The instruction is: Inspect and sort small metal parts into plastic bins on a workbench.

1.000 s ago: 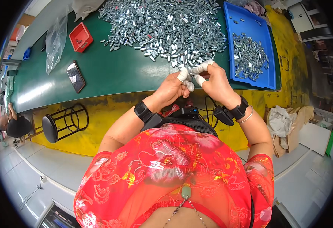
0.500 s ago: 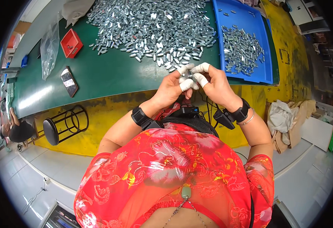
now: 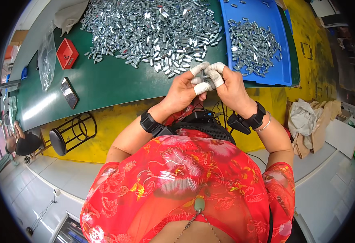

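Small metal part point(image 3: 204, 77) pinched between both hands, held above near edge of green worktop point(image 3: 116, 87), just this side of big heap of silvery metal pieces point(image 3: 153, 30). Left hand point(image 3: 183, 90) closed on part from left, white-taped fingertips point(image 3: 202, 87) curled in. Right hand point(image 3: 228, 87) closed on same part from right, taped fingertips point(image 3: 216, 77) pressing at top. Hands touching at fingertips, part right between them, neither hand clearly nearer. Long axis of part looks roughly upright / away from body, mostly hidden by fingers, hard to tell. Blue tray point(image 3: 266, 44) with smaller scatter of same pieces right of heap, just beyond right hand. Red small box point(image 3: 67, 53) left of heap, clear plastic bag point(image 3: 47, 60) further left, dark phone-like slab point(image 3: 69, 92) near-left of heap. Black wristbands on both wrists. Round black stool point(image 3: 66, 135) on floor, below worktop edge, well left of hands.
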The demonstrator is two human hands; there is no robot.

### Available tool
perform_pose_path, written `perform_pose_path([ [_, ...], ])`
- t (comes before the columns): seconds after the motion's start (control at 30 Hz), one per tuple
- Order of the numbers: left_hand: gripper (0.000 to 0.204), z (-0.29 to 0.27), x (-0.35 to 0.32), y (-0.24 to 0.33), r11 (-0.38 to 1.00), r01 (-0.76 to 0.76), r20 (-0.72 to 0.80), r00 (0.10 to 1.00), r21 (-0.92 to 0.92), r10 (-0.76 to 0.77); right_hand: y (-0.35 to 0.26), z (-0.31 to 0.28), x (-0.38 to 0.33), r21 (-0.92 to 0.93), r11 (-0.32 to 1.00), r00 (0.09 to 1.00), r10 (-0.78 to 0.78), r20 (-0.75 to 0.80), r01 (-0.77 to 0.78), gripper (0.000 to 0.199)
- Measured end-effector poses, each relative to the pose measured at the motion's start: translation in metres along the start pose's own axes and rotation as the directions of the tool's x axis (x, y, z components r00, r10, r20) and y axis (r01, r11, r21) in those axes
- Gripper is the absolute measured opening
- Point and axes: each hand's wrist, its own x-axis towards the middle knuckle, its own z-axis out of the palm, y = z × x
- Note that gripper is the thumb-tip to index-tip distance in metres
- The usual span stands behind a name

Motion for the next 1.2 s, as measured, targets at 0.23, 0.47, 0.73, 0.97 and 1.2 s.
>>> perform_pose_path([
  [0.23,0.054,-0.025,-0.003,0.012,0.998,-0.054,-0.031,0.998,0.033,0.055,-0.015,0.013,0.022,0.181,0.945,0.954,0.238,0.183,-0.271,0.014],
  [0.47,0.045,-0.055,-0.004,0.020,0.995,0.096,0.069,0.993,0.009,-0.097,-0.015,0.036,0.031,0.250,0.858,0.891,0.412,0.189,-0.450,0.011],
  [0.73,0.042,-0.118,-0.004,0.032,0.958,0.286,-0.214,0.936,-0.006,-0.281,0.026,-0.003,0.027,-0.726,0.687,0.942,-0.218,-0.255,-0.038,0.018],
  [0.97,0.043,-0.110,-0.018,0.026,0.956,0.278,-0.147,0.946,-0.094,-0.289,0.035,0.067,0.050,-0.556,0.831,0.996,0.019,0.089,0.034,0.014],
  [1.2,0.037,-0.109,-0.024,0.017,0.942,0.328,-0.158,0.929,-0.069,-0.335,0.049,0.076,0.064,-0.647,0.755,0.987,-0.003,0.159,0.107,0.015],
])
